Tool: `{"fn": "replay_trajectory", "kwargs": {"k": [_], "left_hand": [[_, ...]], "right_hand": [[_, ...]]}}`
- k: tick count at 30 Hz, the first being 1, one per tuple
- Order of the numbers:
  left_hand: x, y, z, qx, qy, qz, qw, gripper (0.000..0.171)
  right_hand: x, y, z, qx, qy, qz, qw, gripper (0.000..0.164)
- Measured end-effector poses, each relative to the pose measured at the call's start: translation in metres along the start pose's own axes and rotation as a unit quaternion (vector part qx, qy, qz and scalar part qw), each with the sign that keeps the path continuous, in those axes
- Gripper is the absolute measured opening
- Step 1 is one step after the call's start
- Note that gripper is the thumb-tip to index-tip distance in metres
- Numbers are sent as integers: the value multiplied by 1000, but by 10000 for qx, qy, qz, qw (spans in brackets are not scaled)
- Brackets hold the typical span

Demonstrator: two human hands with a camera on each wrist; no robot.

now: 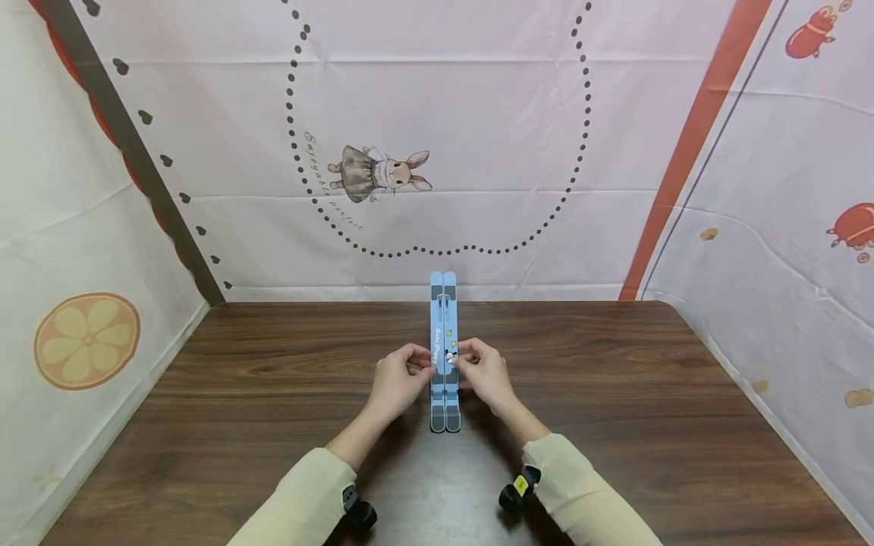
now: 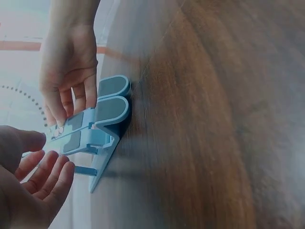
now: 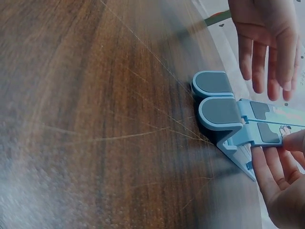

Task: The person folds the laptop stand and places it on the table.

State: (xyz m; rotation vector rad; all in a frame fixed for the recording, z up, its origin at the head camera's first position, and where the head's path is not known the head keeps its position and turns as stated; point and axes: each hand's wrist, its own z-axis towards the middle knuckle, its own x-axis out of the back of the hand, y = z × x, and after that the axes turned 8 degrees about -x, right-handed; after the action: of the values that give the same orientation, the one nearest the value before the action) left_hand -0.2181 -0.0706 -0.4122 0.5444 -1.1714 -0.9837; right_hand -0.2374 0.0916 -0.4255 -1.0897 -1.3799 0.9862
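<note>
A light-blue folding laptop stand (image 1: pixel 444 326) with grey pads lies lengthwise on the table, its two rails side by side. In the left wrist view, the stand (image 2: pixel 112 109) has its hinged top bars raised above the base. My right hand (image 1: pixel 485 371) pinches the right rail's edge, thumb on top by a small cartoon print and fingers below; the right wrist view shows this grip of the right hand (image 3: pixel 286 191). At the left edge is my left hand (image 1: pixel 400 377), its thumb and loosely extended fingers right beside the rail, as the left hand (image 3: pixel 267 43) also shows from across.
The brown wood-grain table (image 1: pixel 273 425) spreads out around the stand. A printed cloth (image 1: pixel 478 152) with a rabbit picture hangs behind, and cloth walls stand on both sides. Black wrist cameras (image 1: pixel 519 493) are strapped over the cream sleeves (image 1: pixel 300 493).
</note>
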Motion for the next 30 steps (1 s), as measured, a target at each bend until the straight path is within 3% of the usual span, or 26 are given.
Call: {"fn": "replay_trajectory", "kwargs": {"k": [4,8,17,25,30], "left_hand": [[2,4,-7,-553,-300,191,9978,17],[4,6,-14,-1067,-678,723,9893,17],[-2,9,-26,-1860,-1397,1926,9533,18],[-8,8,-30,-2040,-1929,2602,9238,16],[-13,5,-31,-2195,-1934,2873,9121,13]], "right_hand": [[0,0,0,11,1,-15,10000,17],[0,0,0,-1,10,25,10000,18],[0,0,0,43,33,108,9999,18],[0,-1,0,-45,-11,74,10000,19],[0,0,0,-62,-10,41,10000,19]]}}
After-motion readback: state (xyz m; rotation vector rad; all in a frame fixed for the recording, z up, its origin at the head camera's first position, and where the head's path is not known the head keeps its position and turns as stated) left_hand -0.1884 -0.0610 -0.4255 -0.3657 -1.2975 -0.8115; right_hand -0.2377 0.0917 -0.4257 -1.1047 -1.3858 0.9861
